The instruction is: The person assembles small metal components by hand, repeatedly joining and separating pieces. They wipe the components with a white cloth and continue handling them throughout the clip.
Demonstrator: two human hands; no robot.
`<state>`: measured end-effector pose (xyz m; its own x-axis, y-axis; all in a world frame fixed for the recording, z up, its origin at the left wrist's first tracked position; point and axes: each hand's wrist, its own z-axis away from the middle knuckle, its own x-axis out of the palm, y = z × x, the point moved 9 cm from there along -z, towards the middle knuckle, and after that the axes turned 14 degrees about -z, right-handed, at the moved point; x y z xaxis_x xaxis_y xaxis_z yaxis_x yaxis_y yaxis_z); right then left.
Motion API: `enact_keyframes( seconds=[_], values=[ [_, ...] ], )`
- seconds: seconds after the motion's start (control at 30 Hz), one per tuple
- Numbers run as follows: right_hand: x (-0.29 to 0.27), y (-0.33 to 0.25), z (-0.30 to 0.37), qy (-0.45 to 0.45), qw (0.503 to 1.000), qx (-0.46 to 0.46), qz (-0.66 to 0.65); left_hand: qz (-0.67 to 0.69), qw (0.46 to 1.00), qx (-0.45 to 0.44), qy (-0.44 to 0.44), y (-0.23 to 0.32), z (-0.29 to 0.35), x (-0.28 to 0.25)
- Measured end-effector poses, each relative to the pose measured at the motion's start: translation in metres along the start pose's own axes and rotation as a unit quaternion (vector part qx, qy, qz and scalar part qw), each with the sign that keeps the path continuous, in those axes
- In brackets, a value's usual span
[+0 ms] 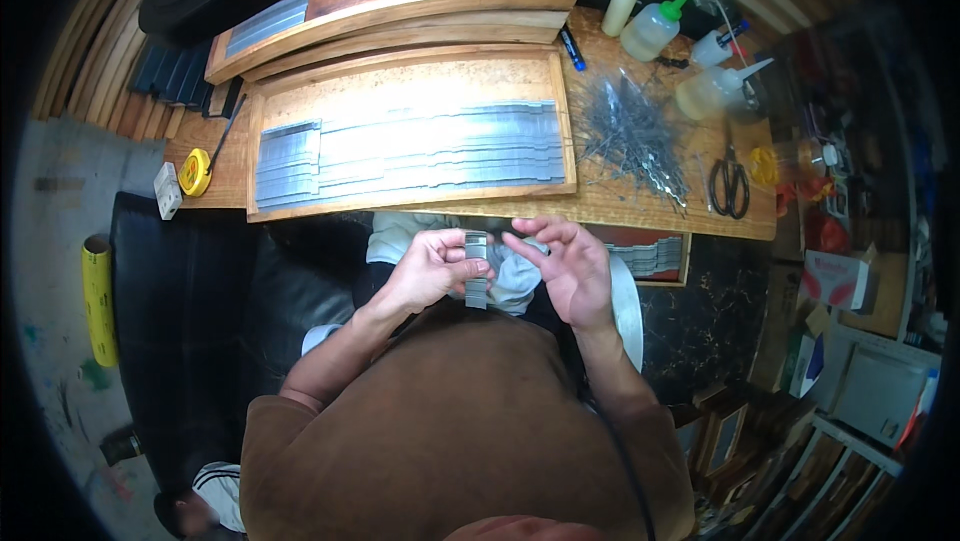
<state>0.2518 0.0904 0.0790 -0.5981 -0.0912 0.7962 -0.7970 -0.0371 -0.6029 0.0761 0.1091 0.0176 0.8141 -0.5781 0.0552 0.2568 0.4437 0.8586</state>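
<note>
My left hand (pixel 435 266) pinches a short column of thin silver metal pieces (pixel 476 293) between thumb and fingers, in front of my chest just off the table's edge. To its right, my right hand (pixel 575 279) is raised with fingers spread and nothing in them, a small gap from the metal. Beyond both hands lies a shallow wooden tray (pixel 410 203), holding overlapping rows of similar metal strips (pixel 440 159); glare whitens its middle. Under the table edge by my right hand, a wooden-edged box (pixel 688 259) holds more grey metal pieces (pixel 645 257).
A pile of thin metal wires (pixel 630 131) lies right of the tray, near black scissors (pixel 729 188) and squeeze bottles (pixel 652 33). Stacked wooden trays (pixel 400 31) stand behind. A yellow tape measure (pixel 195 172) sits at left. Another person (pixel 218 491) shows at lower left.
</note>
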Motion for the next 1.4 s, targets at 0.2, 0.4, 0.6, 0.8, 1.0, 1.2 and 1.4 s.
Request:
enact_keyframes(
  seconds=[0.2,0.4,0.6,0.8,1.0,1.2,1.4],
  values=[
    [0.009,0.018,-0.008,-0.01,0.968,0.065,-0.242,0.037,0.999,0.017,0.023,0.008,0.009,0.001],
    [0.006,0.018,-0.006,0.022,0.964,0.06,-0.257,0.016,0.999,0.029,0.013,0.006,0.011,-0.002],
    [0.003,0.022,-0.008,0.037,0.96,0.061,-0.271,0.016,0.999,0.03,0.02,0.006,0.012,-0.004],
    [0.006,0.023,-0.009,0.035,0.958,0.05,-0.279,0.003,1.0,0.025,0.004,0.004,0.014,0.005],
    [0.006,0.016,-0.004,0.059,0.989,0.039,0.126,0.044,0.999,0.01,-0.012,0.003,0.018,0.008],
    [0.011,0.04,-0.003,0.016,0.91,0.115,0.397,0.033,0.998,0.046,-0.03,-0.003,0.022,0.019],
    [0.035,0.029,-0.01,-0.016,0.892,-0.002,0.451,-0.073,0.983,0.167,0.034,0.018,0.024,0.011]
  ],
)
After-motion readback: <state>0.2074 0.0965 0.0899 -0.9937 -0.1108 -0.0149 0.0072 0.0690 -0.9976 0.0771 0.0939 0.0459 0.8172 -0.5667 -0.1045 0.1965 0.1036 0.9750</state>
